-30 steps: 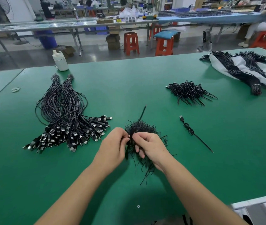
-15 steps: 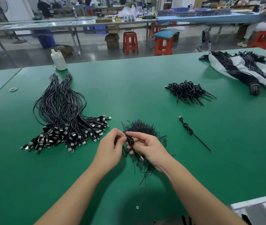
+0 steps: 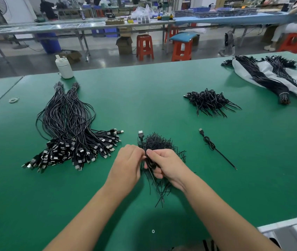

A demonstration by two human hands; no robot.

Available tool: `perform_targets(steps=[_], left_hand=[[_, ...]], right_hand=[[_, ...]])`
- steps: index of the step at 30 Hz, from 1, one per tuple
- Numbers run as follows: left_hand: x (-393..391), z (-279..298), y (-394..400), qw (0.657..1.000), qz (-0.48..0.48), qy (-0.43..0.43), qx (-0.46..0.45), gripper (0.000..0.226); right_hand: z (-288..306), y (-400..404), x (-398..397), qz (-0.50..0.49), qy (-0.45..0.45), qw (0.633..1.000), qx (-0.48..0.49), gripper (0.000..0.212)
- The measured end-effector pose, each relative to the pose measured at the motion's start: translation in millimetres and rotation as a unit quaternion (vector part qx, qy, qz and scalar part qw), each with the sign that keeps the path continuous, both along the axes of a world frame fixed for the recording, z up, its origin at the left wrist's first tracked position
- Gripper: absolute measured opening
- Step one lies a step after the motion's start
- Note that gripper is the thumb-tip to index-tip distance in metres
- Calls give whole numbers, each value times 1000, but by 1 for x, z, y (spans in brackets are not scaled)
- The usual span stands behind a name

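Green table (image 3: 162, 98) bears USB cable bundle (image 3: 68, 127); tie pile (image 3: 157, 142); coiled cables (image 3: 209, 102); white bottle (image 3: 64, 67).

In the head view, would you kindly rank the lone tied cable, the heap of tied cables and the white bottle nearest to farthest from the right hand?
1. lone tied cable, just right of the right hand.
2. heap of tied cables, back right.
3. white bottle, far back left.

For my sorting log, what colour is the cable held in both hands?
Black cable, silver USB plug; head view shows it best.
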State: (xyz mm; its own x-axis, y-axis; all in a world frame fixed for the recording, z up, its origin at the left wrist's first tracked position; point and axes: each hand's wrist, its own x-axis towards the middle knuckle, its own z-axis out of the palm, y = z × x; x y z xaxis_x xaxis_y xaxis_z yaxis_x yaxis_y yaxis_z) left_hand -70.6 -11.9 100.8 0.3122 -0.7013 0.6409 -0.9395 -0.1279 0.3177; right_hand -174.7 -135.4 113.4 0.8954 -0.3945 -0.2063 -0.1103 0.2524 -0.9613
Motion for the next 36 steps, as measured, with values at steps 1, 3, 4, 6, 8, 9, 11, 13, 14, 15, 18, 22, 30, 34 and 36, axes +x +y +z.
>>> perform_targets(steps=[1,3,4,6,8,9,11,13,14,15,18,22,30,34,36], left_hand=[[2,-3,0,1000,-2,-28,-2,9],[6,-7,0,997,-5,-75,5,18],[8,-9,0,995,-8,-99,10,22],[11,-11,1,991,-13,-129,15,22],[11,-12,1,992,-9,-125,19,21],[10,-13,0,994,-2,-109,24,19],[9,-19,-3,996,22,-66,48,12],[14,-29,-5,994,60,-18,91,8],[19,-34,-4,989,85,1,121,11],[27,-40,-1,982,113,10,154,16],[53,-56,15,954,190,16,231,30],[77,-84,41,918,250,34,306,44],[86,-98,44,912,245,54,325,44],[88,-87,41,915,241,33,322,33],[94,-78,39,936,221,24,273,18]], right_hand=[[1,-2,0,8,3,1000,4,30],[1,-5,-1,24,16,999,-17,31],[1,-7,-2,30,21,999,-29,31],[0,-9,-2,36,30,998,-39,32],[-3,-9,-1,38,40,998,-44,28],[-4,-10,0,32,47,997,-50,25],[-10,-14,2,4,76,992,-103,22],[-17,-29,2,-35,138,961,-236,23],[-20,-40,2,-53,173,935,-305,23],[-22,-52,1,-73,202,907,-361,24],[-28,-97,-9,-124,252,843,-458,20],[-42,-148,-28,-154,349,765,-519,24],[-66,-153,-42,-205,280,770,-536,34],[-73,-134,-39,-182,219,776,-562,31],[-80,-127,-36,-146,223,777,-570,35]])
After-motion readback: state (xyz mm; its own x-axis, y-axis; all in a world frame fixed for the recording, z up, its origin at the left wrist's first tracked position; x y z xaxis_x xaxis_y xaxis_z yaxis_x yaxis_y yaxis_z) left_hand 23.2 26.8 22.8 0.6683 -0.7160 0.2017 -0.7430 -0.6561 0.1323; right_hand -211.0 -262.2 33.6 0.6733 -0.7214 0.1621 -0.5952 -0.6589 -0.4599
